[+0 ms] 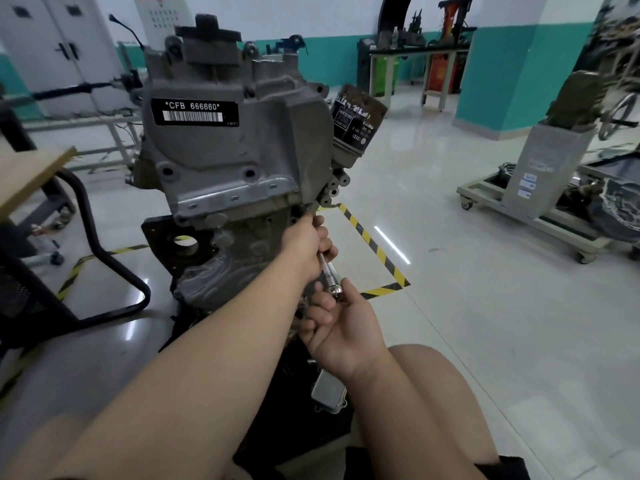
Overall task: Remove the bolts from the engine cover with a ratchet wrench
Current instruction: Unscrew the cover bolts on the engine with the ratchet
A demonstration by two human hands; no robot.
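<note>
At the lower right corner of the engine cover (242,147): the working spot. The bolt is hidden behind the fingers, so the socket is probably on it, but that cannot be confirmed.
Ratchet wrench (328,270): its long axis runs from that corner down and to the right, toward the person. The head end is up at the cover and the chrome butt end is lowest and nearest.
Left hand (303,242): the hand closer to the bolt. Its fingers wrap the upper shaft just below the corner, and the arm reaches in from the lower left, almost straight.
Right hand (341,327): palm turned up under the butt end, with thumb and fingers pinching the chrome tip. The wrist is bent back and the forearm rises from the lower right.
Deciding relation: the bolt lies up and away from both grips, along the tool's own axis, so any turning stroke must swing across that line while the left hand steadies the head.
Clearance: the oil filter (356,119) stands just above and right of the corner, so the swing room looks tight on that side.
</note>
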